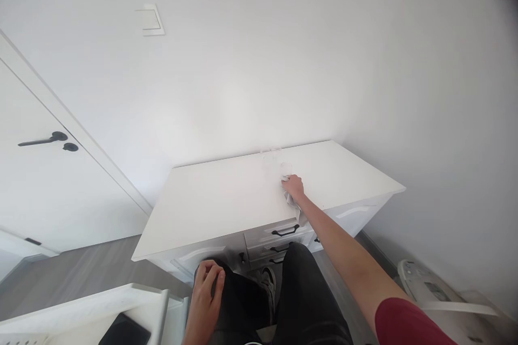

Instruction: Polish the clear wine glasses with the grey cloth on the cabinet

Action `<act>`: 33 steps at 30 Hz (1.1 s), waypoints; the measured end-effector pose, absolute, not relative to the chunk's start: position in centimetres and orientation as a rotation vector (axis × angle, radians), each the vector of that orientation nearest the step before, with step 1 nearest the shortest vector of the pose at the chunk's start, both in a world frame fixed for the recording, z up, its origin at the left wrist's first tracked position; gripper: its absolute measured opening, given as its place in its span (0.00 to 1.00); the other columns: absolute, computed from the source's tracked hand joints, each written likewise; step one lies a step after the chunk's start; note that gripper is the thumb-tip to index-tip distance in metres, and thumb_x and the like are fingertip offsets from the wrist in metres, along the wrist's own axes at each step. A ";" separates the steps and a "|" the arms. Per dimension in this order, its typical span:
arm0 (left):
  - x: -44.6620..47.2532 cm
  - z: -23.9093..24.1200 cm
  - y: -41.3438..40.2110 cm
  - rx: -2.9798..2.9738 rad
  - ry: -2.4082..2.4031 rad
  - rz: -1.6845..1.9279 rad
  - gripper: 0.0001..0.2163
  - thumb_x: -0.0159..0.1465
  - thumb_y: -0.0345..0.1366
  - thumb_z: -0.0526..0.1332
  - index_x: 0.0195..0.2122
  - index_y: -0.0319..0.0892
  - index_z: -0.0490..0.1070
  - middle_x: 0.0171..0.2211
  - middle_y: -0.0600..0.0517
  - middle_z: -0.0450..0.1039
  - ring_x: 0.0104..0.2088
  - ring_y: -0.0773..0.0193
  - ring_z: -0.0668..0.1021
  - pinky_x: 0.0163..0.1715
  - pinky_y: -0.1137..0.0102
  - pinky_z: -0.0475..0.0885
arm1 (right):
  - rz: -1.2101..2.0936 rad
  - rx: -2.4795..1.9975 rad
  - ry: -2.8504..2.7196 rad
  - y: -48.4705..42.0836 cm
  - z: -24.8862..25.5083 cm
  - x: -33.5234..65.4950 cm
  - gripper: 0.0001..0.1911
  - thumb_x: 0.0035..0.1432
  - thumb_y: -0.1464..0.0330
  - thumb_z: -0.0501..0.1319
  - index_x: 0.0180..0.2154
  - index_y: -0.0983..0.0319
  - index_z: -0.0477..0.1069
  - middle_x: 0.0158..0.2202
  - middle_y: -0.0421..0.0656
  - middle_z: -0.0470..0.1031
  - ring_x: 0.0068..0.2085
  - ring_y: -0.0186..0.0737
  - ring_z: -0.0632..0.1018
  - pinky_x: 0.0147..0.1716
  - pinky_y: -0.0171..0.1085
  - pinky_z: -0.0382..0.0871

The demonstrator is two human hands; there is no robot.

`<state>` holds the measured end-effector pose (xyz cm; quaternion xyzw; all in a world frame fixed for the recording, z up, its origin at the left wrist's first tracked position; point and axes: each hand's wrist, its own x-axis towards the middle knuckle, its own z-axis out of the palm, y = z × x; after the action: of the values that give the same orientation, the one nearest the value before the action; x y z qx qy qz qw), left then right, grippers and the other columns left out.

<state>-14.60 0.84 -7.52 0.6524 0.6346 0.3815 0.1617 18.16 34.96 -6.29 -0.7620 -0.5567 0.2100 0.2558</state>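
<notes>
A white cabinet top [218,194] spreads out in front of me. My right hand [294,186] grips a crumpled pale cloth [289,199] and presses it on the surface, right of the middle. Part of the cloth hangs over the front edge near a drawer. Just beyond my fingers a faint round mark [286,166] shows on the top, and small whitish bits [270,150] lie along the wall edge. My left hand [208,285] rests on my left knee, fingers loosely bent and holding nothing.
Below the top are drawers with a black handle [285,230]. A white door with a dark lever handle [42,139] stands at left. A white unit [133,294] with a black flat object [125,330] is at lower left. A pale appliance [429,285] sits at lower right.
</notes>
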 end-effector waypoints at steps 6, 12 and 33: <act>-15.8 -7.9 3.3 1.967 1.851 1.115 0.10 0.74 0.41 0.54 0.40 0.47 0.74 0.43 0.48 0.70 0.45 0.57 0.77 0.47 0.62 0.76 | 0.522 -2.092 -1.562 35.0 -6.3 18.5 0.17 0.64 0.62 0.61 0.50 0.63 0.77 0.48 0.54 0.82 0.45 0.48 0.83 0.35 0.35 0.72; -20.0 -7.9 9.9 2.141 2.039 1.197 0.11 0.73 0.40 0.54 0.43 0.44 0.75 0.46 0.43 0.72 0.49 0.52 0.77 0.53 0.58 0.74 | 0.358 -2.120 -1.736 31.4 -6.6 21.2 0.15 0.64 0.65 0.62 0.51 0.62 0.72 0.46 0.51 0.80 0.45 0.48 0.81 0.36 0.36 0.67; -23.2 -8.0 19.9 1.811 2.589 0.455 0.24 0.73 0.41 0.46 0.68 0.42 0.63 0.69 0.35 0.60 0.70 0.39 0.59 0.65 0.33 0.52 | 0.166 -2.146 -1.887 27.1 -6.7 24.6 0.08 0.68 0.64 0.56 0.41 0.60 0.71 0.40 0.49 0.79 0.41 0.46 0.80 0.36 0.37 0.64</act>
<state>-23.24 19.87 -7.96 0.5672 0.8108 0.1424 -0.0256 24.57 27.14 -6.70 -0.7425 -0.6527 0.0573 0.1390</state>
